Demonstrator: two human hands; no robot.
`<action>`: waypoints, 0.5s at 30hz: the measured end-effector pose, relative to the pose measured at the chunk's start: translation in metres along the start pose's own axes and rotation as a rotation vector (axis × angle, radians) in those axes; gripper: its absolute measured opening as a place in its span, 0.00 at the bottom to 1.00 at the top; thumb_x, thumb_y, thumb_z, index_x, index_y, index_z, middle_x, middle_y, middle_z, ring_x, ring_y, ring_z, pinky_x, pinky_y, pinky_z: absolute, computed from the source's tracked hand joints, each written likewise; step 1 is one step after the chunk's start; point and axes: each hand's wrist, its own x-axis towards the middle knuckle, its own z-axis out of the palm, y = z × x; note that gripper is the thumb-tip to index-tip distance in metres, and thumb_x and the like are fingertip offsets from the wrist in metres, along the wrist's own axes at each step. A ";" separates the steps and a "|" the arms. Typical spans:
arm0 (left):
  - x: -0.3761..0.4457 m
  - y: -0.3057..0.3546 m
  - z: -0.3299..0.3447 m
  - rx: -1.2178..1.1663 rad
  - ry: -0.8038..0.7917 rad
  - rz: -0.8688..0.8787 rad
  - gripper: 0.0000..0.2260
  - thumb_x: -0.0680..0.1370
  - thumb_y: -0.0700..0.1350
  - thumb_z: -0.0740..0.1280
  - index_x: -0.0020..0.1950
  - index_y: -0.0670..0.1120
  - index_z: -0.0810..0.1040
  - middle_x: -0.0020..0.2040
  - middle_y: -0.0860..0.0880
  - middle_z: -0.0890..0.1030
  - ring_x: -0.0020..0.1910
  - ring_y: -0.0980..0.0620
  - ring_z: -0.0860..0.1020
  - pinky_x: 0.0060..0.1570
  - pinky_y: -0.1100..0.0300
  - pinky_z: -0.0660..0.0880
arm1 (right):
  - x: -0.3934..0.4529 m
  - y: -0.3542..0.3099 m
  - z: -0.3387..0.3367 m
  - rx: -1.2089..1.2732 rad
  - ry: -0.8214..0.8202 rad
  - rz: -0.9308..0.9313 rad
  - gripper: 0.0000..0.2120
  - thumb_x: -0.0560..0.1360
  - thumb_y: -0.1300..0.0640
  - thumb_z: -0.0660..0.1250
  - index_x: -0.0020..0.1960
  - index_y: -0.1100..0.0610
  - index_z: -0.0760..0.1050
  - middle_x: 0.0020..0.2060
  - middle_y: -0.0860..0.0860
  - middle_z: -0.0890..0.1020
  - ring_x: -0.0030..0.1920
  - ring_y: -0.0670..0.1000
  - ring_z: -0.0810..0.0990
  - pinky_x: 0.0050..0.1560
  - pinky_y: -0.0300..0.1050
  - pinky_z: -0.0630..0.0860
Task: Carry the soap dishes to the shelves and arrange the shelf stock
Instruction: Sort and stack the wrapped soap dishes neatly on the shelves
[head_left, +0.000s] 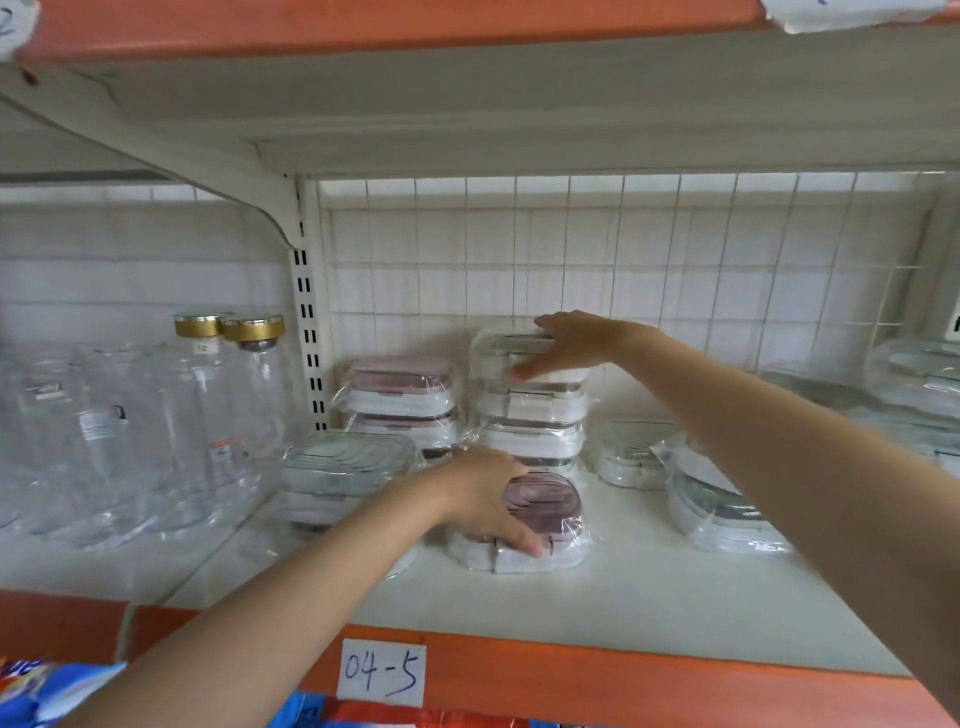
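Observation:
Plastic-wrapped soap dishes stand on a white shelf (649, 582). My left hand (485, 496) grips a pink-lidded soap dish (550, 514) at the front middle, fingers curled over its near edge. My right hand (566, 340) lies across the top clear-lidded dish (498, 353) of a tall stack (530, 431) behind it, fingers extended. A pink stack (400, 395) stands at the back left. A grey-lidded stack (337, 478) sits in front of it. More grey dishes lie to the right (722, 514), one tilted.
Clear glass bottles with gold caps (228, 395) and glass jugs (78, 441) fill the neighbouring bay to the left, past a slotted upright (306, 322). A wire grid (623, 260) backs the shelf. The orange front edge carries a label "04-5" (382, 673). More wrapped goods (914, 379) sit far right.

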 end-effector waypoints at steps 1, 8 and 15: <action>0.000 0.000 0.000 -0.010 0.000 -0.003 0.34 0.68 0.62 0.74 0.66 0.43 0.72 0.61 0.48 0.77 0.60 0.47 0.74 0.60 0.55 0.70 | -0.006 0.005 -0.003 0.012 -0.009 0.009 0.43 0.64 0.30 0.68 0.68 0.57 0.65 0.62 0.53 0.74 0.60 0.54 0.74 0.62 0.51 0.71; 0.000 0.004 -0.004 0.019 0.016 -0.014 0.33 0.68 0.61 0.74 0.67 0.44 0.73 0.62 0.47 0.77 0.62 0.46 0.75 0.60 0.55 0.70 | -0.067 0.062 -0.023 -0.106 -0.127 0.223 0.50 0.66 0.28 0.63 0.78 0.52 0.49 0.77 0.48 0.55 0.76 0.53 0.55 0.75 0.55 0.53; 0.003 0.019 0.002 0.041 0.051 0.019 0.29 0.67 0.65 0.73 0.59 0.47 0.75 0.52 0.51 0.77 0.51 0.51 0.75 0.50 0.57 0.72 | -0.123 0.104 -0.009 -0.355 -0.340 0.392 0.53 0.47 0.20 0.66 0.61 0.52 0.73 0.61 0.52 0.76 0.60 0.57 0.76 0.64 0.56 0.71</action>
